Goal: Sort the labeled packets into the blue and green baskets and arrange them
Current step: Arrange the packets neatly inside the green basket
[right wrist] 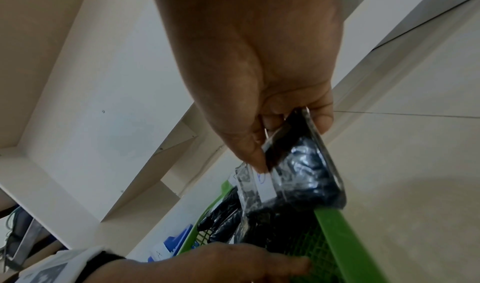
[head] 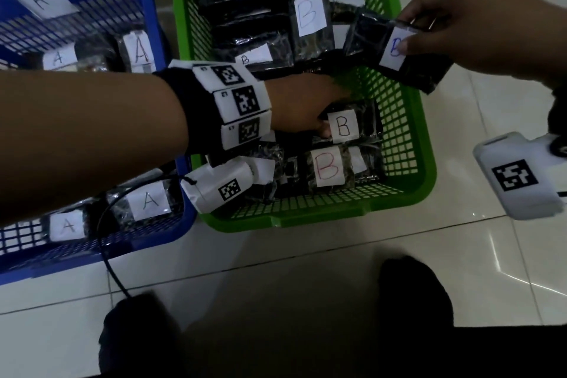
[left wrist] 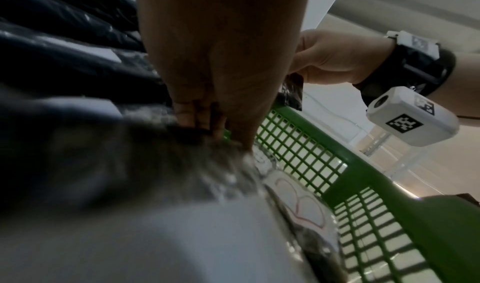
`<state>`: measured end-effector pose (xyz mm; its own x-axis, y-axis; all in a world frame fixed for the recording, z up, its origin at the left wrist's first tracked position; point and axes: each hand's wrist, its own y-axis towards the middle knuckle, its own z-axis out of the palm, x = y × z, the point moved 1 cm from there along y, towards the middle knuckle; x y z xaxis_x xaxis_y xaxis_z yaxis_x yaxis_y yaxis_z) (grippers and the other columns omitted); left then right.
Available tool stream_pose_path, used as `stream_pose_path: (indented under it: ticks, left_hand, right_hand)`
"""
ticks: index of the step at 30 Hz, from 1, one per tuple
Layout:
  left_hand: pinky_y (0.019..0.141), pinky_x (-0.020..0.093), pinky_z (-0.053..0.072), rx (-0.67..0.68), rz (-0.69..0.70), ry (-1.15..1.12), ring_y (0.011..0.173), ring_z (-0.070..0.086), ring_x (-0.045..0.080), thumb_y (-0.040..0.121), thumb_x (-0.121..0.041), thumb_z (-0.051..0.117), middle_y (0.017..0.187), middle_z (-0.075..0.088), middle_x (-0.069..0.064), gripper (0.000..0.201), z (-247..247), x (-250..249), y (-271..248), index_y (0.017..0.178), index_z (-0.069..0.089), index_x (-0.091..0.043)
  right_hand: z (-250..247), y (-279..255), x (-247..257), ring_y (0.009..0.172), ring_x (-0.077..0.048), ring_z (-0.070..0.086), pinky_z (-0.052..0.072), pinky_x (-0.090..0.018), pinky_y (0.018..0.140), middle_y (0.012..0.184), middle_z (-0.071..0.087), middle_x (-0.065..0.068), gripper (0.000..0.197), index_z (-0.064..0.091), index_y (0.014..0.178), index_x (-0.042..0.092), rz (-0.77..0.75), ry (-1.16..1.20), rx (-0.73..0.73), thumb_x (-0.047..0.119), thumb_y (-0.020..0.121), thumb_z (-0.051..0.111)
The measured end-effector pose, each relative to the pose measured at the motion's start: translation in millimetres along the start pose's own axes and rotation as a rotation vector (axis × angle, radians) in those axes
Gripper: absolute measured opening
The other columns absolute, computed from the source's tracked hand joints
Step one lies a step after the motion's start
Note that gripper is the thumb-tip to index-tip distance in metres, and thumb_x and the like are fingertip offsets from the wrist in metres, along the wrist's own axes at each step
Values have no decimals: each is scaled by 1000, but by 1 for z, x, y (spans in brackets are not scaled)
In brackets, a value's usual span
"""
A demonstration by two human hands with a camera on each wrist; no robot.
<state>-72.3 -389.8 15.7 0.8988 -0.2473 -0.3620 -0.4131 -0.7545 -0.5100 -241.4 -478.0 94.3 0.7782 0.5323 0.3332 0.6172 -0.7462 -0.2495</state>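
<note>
The green basket (head: pixel 306 219) holds several black packets with white B labels. My left hand (head: pixel 325 124) reaches into its near right part, and its fingers (left wrist: pixel 187 117) grip the edge of one B packet (head: pixel 345 126). A packet with a red B (head: pixel 328 166) lies just in front of it. My right hand (head: pixel 409 35) hovers over the basket's right rim and pinches another B packet (head: pixel 395 54), thumb on its label (right wrist: pixel 265 182). To the left, the blue basket (head: pixel 138 242) holds packets labelled A (head: pixel 148 199).
Both baskets stand on a white tiled floor (head: pixel 460 255). My two feet in dark socks (head: pixel 138 334) (head: pixel 414 291) are in front of them. A black cable (head: pixel 106 248) crosses the blue basket's front rim. A white shelf unit (right wrist: pixel 78 123) rises behind the baskets.
</note>
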Motion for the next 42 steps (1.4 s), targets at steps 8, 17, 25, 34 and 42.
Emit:
stream_pose_path:
  ticks: [8,17,25,34,42]
  left_hand:
    - [75,27,43,-98,-2,48,85,57,10,90,-43,52,100,64,-6,34,-64,33,-52,112,64,-19]
    - [91,52,42,-471,-284,380,113,45,42,88,-31,59,130,41,24,54,-55,97,-69,130,42,-2]
    - [96,47,28,-579,-404,347,111,44,38,86,-28,52,123,44,26,55,-48,105,-74,132,37,-2]
    - [89,34,35,-711,-243,90,106,46,31,80,-32,47,117,46,22,51,-45,94,-87,124,47,-4]
    - [82,21,38,-648,142,-136,97,42,14,80,-23,62,107,49,16,36,-5,37,-70,110,58,-5]
  right_hand:
    - [0,-3,16,72,-8,62,43,-32,68,81,67,11,30,51,90,37,-32,116,375,32,72,74]
    - [59,-14,40,78,-13,48,39,-27,66,92,49,4,26,55,102,21,-230,-142,481,25,81,71]
    - [47,-6,35,70,-11,51,35,-21,57,82,57,3,22,55,92,16,-113,13,264,30,83,68]
    - [35,-5,40,75,-21,68,57,-32,68,94,67,-8,24,56,105,13,113,625,16,30,89,60]
    - [31,-7,36,95,-9,46,33,-20,73,114,47,9,55,48,129,31,-222,86,204,36,78,69]
